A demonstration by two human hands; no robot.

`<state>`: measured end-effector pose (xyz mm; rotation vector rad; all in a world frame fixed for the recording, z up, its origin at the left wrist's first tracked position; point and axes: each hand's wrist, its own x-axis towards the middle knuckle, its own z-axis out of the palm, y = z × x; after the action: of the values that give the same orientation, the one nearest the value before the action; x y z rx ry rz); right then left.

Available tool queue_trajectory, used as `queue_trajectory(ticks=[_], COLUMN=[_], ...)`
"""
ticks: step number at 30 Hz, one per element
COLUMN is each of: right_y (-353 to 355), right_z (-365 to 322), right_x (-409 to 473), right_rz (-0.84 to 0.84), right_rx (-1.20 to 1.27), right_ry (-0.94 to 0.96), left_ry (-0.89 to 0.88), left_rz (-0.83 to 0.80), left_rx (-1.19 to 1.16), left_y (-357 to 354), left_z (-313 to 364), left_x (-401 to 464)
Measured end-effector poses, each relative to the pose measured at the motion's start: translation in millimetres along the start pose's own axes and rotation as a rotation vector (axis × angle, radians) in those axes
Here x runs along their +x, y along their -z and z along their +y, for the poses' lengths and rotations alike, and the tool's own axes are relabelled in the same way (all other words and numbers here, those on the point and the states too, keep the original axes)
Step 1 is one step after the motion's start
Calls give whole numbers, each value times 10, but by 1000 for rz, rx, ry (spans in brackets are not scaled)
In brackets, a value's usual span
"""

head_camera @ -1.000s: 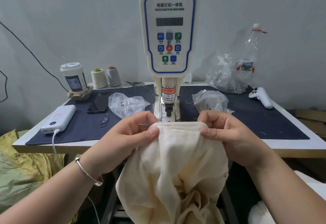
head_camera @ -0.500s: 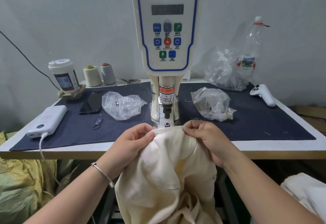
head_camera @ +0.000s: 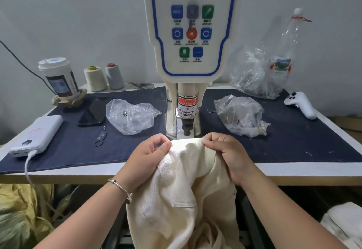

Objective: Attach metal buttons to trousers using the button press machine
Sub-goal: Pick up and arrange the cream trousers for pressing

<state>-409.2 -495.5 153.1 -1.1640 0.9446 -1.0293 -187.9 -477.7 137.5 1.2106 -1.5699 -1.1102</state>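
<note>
Head view: cream trousers (head_camera: pixel 182 188) are pinched at the top edge by the left hand (head_camera: pixel 146 155) and the right hand (head_camera: pixel 228 153), held just before the punch of the button press machine (head_camera: pixel 188 123), hanging below the table edge (head_camera: pixel 78 177).

I see the press machine (head_camera: pixel 189 52) mid-table, trousers (head_camera: pixel 184 190) just before it; phone (head_camera: pixel 93 111) and power bank (head_camera: pixel 37 135) lie left, controller (head_camera: pixel 300 104) far right.
</note>
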Motion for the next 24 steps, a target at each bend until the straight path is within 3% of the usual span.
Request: queue_trajectory(ticks=[9, 24], right_y=[120, 90], right_z=[120, 156], right_x=[71, 62], right_rz=[-120, -19], right_rx=[70, 49], right_ry=[-22, 31], left_ry=[17, 52], left_rz=[-71, -14], left_rx=[-79, -138], left_y=[45, 4], left_z=[-116, -150], left_x=[52, 35])
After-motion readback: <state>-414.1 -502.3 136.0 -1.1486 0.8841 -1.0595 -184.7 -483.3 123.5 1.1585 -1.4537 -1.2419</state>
